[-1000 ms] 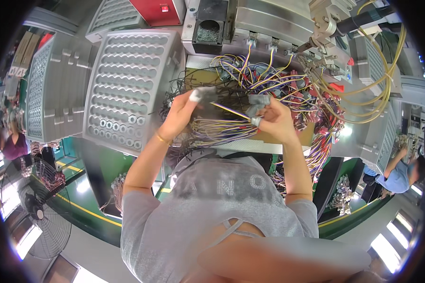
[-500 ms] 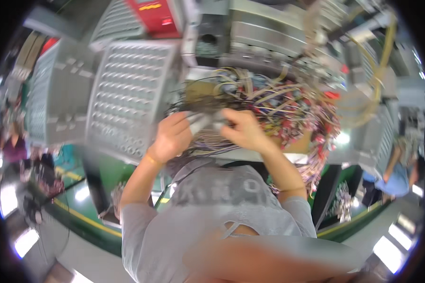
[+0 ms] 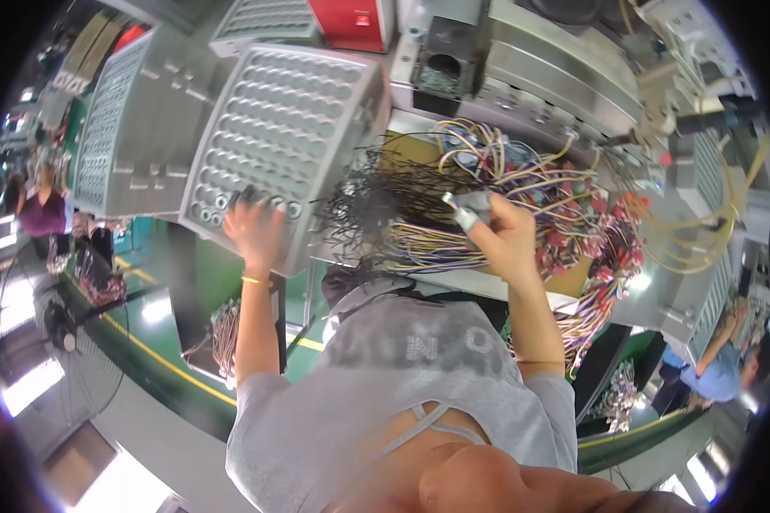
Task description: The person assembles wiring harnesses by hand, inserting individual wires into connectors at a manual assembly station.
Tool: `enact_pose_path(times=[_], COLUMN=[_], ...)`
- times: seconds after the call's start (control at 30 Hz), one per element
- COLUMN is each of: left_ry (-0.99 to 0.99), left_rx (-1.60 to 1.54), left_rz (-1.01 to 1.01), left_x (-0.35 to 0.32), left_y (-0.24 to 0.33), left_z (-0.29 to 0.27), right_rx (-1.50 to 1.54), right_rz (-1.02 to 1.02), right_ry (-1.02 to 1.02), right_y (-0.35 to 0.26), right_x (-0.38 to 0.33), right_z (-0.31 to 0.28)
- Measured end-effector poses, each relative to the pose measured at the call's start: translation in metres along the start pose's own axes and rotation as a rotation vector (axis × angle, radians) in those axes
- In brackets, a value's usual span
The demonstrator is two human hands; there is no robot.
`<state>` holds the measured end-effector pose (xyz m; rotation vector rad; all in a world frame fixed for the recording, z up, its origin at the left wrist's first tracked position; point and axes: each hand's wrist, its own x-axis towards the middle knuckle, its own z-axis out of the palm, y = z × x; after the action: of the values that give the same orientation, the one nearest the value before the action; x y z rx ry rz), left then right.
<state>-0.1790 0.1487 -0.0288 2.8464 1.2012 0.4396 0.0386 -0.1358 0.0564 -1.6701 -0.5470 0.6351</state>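
Observation:
My left hand (image 3: 255, 232) is stretched over the near edge of a grey metal box (image 3: 282, 111) with rows of round openings. Its dark-covered fingertips, somewhat blurred, are spread at the lowest row. My right hand (image 3: 509, 235) hovers above a heap of wires, fingers curled and the thumb, wrapped in white, pointing left. A small shiny piece shows at the thumb tip, too small to name. Left of that hand lies a tangle of thin black wires (image 3: 376, 184). Below it runs a bundle of yellow and purple wires (image 3: 436, 248).
Wires with red and white connectors (image 3: 565, 222) spread to the right and hang over the table edge. Behind stands a grey machine (image 3: 556, 73) beside a black bin (image 3: 443, 64). A red box (image 3: 351, 21) is at the back. Another person (image 3: 714, 372) is at far right.
My hands, close together over the wires before, are now apart. The left has moved left onto the metal box; the right has moved right. The view has shifted too.

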Motion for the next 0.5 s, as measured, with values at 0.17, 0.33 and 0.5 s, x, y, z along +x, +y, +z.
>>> enact_pose_path(times=[0.17,0.33,0.5], left_ry=[0.086,-0.624,-0.816], left_rx=[-0.635,-1.670,-1.843], left_rz=[-0.064,-0.151,-0.033], left_x=[0.016,0.016,0.006], left_y=[0.040,0.148,0.192], left_z=[-0.025,-0.062,-0.056], right_rx=[-0.042,-0.026,0.010], right_rz=[-0.175,-0.202,-0.225], right_ry=[-0.001,0.066,0.119], right_y=[0.000,-0.008,-0.010], right_x=[0.000,0.001,-0.003], right_z=[0.004,0.005,0.001])
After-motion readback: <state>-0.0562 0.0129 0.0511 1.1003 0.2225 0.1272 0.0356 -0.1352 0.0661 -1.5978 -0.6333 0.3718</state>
